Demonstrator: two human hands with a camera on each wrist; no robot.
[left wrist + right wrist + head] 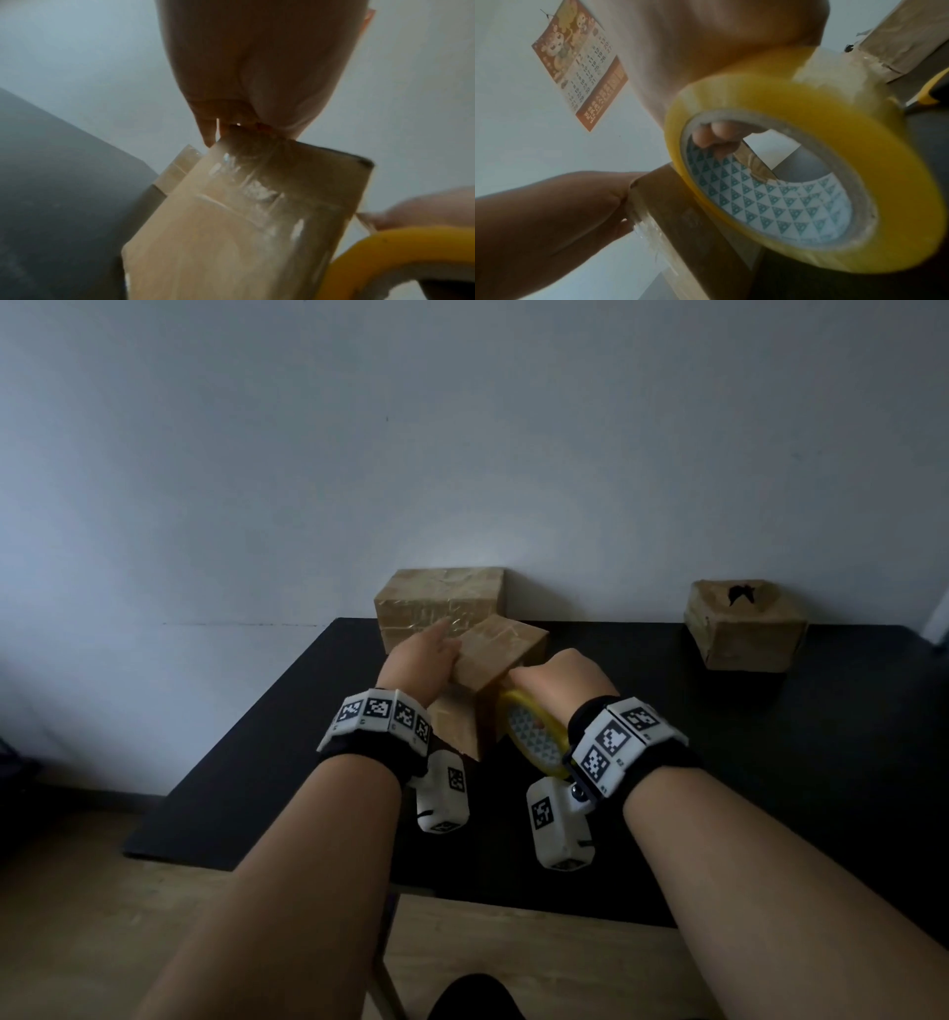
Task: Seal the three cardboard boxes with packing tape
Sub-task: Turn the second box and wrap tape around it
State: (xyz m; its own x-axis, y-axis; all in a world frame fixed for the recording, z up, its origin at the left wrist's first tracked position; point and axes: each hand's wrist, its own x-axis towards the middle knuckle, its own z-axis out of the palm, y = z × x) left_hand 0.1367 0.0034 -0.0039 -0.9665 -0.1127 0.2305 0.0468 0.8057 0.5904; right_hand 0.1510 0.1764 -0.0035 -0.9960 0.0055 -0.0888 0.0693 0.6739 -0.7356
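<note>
At the middle of the matte black worktop (770, 762), the left hand (423, 654) grips a tilted, glossy-taped cardboard box (495, 652); the right hand (560, 677) grasps the yellow tape roll (534, 737) at its 5 o'clock. Only the right wrist view shows a wall calendar (580, 63).

Bare table (642, 711) between middle boxes (441, 603) and right box (744, 629) gives passage

Black flat tabletop (770, 762) across the frame's middle and right. Resting on it: large tape-covered brown cardboard box (441, 598) at upper centre against the wall; smaller brown cardboard box with a black mark (744, 629) at upper right.
</note>
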